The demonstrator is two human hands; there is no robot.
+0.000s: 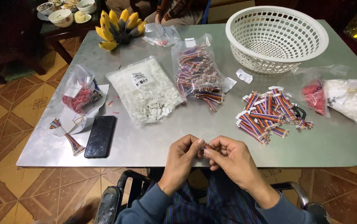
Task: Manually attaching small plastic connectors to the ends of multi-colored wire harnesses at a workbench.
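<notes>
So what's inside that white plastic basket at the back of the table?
The white plastic lattice basket shows only bare lattice wall and floor; its near wall hides the front of the bottom.

Both hands, left [182,155] and right [228,155], are bare. Blue-grey long sleeves [143,207] reach the wrists. Dark blue striped trousers [215,199] cover the lap.

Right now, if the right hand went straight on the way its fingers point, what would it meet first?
The right hand points left, toward the left hand. It would meet first the small rainbow wire piece pinched between both hands, then the left hand's fingertips, which are nearly touching it.
</notes>
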